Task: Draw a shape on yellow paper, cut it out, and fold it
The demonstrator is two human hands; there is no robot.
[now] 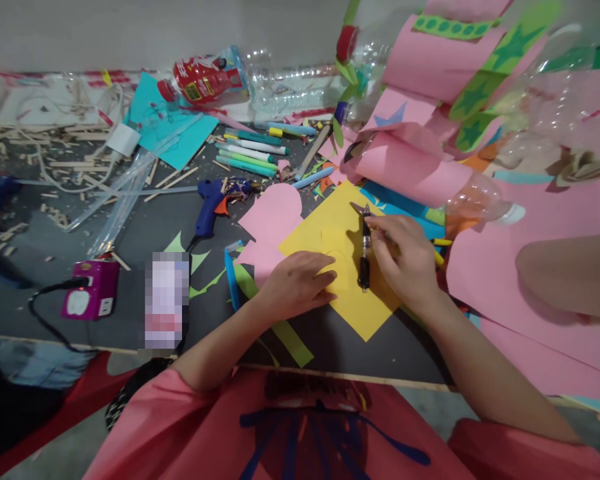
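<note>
A yellow paper sheet (347, 303) lies on the dark table in front of me. My left hand (297, 283) rests on its left part, fingers curled and pressing down on it. My right hand (405, 260) is closed round a black pen (365, 250), which stands nearly upright with its tip on the yellow sheet. A pink paper cutout (273, 220) lies just behind my left hand, partly under the yellow sheet.
A blue glue gun (210, 207) lies behind the pink cutout, with markers (250, 157) beyond it. A purple box with a cable (93, 287) sits at left. Pink-wrapped plastic bottles (430, 173) and large pink sheets (530, 300) crowd the right. Wooden sticks litter the far left.
</note>
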